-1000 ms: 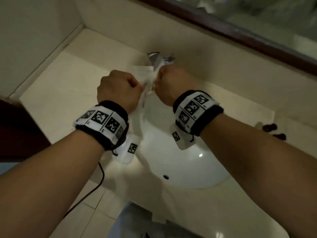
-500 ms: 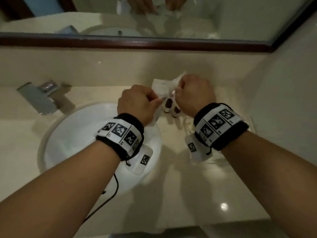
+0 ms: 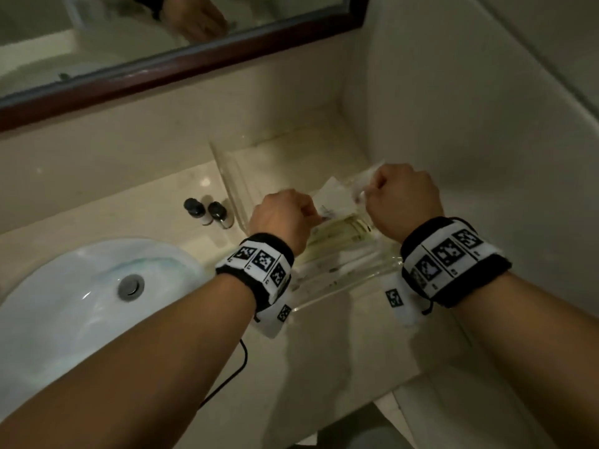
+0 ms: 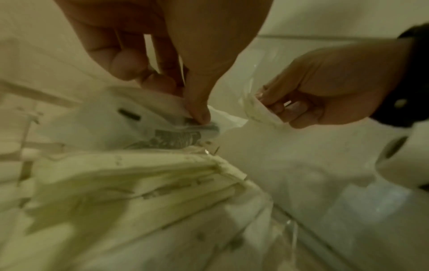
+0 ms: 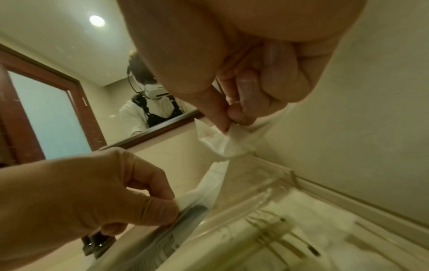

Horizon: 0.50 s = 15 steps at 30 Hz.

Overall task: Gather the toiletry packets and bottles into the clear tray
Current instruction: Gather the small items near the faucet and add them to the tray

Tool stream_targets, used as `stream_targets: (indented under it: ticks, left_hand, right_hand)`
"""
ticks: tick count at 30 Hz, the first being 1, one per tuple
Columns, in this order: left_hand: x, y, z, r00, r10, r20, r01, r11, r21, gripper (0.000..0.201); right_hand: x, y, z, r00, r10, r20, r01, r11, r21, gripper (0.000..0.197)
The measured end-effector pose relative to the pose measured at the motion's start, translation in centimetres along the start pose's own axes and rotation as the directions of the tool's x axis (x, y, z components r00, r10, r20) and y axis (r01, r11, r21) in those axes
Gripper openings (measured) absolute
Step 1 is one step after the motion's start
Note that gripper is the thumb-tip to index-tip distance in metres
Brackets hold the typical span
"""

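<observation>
Left hand (image 3: 283,218) and right hand (image 3: 402,202) each pinch one end of a white packet (image 3: 337,197), held just above the clear tray (image 3: 233,176). More packets lie inside the tray. Two small bottles (image 3: 209,212) stand on the bench (image 3: 97,202) just beside the tray, toward the sink (image 3: 64,286).

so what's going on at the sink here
A person is at a bathroom counter, holding white toiletry packets over the clear tray. The left hand pinches one end and the right hand pinches the other, just above packets already lying in the tray. Two small dark-capped bottles stand on the counter just left of the tray, between it and the sink, not yet gathered.
</observation>
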<state>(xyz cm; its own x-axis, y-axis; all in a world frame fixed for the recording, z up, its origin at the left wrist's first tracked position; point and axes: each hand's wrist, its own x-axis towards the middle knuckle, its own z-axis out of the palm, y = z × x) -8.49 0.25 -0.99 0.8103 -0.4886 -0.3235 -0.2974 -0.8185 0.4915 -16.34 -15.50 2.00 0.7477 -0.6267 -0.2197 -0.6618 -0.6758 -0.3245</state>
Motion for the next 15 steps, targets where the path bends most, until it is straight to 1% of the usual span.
stream_targets:
  ticks: [2,5,8,11,15]
  left_hand:
    - [0.5,0.2,1.0,1.000,0.020,0.022,-0.021,0.999,0.045,0.016]
    - [1.0,0.4,2.0,0.996,0.077,0.040,-0.083,0.985,0.150,0.008]
    - [1.6,0.4,2.8,0.989,0.138,0.052,-0.147,0.962,0.230,0.015]
    - [2.2,0.3,3.2,0.982,0.183,0.039,-0.187,0.941,0.282,0.015]
    - [2.5,0.0,3.8,0.978,0.206,-0.008,-0.192,0.925,0.328,0.018]
  right_hand:
    - [-0.1,1.2,0.3,1.000,0.017,0.005,-0.017,1.000,0.026,0.024]
    - [-0.1,2.5,1.0,0.999,0.030,0.012,-0.031,0.999,0.025,0.025]
    - [-0.2,3.3,1.4,0.999,0.044,0.028,-0.045,0.999,0.025,0.023]
    - [-0.4,3.5,1.4,0.998,0.048,0.031,-0.049,0.998,0.044,0.022]
    - [-0.5,3.7,1.6,0.999,0.040,0.033,-0.042,0.997,0.058,0.021]
